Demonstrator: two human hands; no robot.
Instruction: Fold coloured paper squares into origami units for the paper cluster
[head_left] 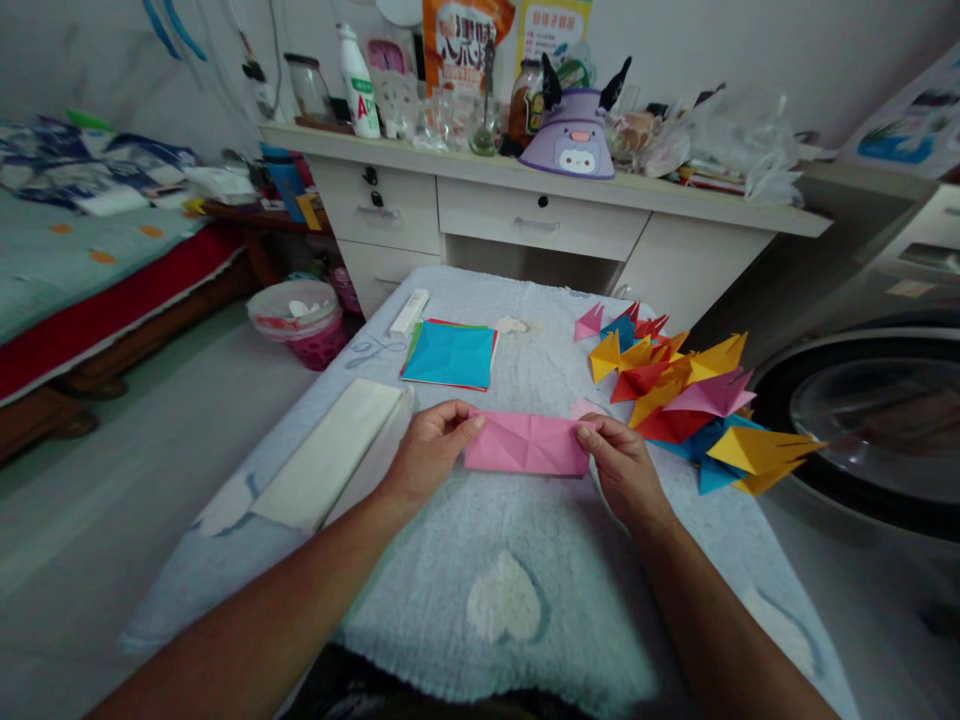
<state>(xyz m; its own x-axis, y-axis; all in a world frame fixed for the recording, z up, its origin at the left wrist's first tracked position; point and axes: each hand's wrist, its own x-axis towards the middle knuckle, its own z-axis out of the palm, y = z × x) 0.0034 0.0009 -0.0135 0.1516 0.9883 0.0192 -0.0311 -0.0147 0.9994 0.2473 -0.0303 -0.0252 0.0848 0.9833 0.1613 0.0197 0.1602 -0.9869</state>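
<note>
A sheet of pink paper (526, 445), creased and longer across than deep, stretches between the two hands over the middle of the surface (420, 580); whether its near edge touches the cloth cannot be told. The left hand (439, 445) pinches the paper's left end with thumb against fingers, and the right hand (619, 465) pinches the right end the same way, neither with any visible gap in the grip. The likeliest trouble is in the paper itself: if one hand pulled harder than the other, the sheet could skew, or a crease could open out or tear where the thumbs press. The soft, textured cloth gives poor backing, so a fold pressed on it might come out blunt or off line. To the right, the folded paper pieces (660, 385) lie close beyond the right hand, and a careless outward sweep could crush their points or push the nearest yellow piece (757, 452) over the right edge. On the left, the long pale strip (330, 455) lies just beside the left forearm, which could drag or crumple it; the far stack of coloured squares (450, 355) seems safer.
</note>
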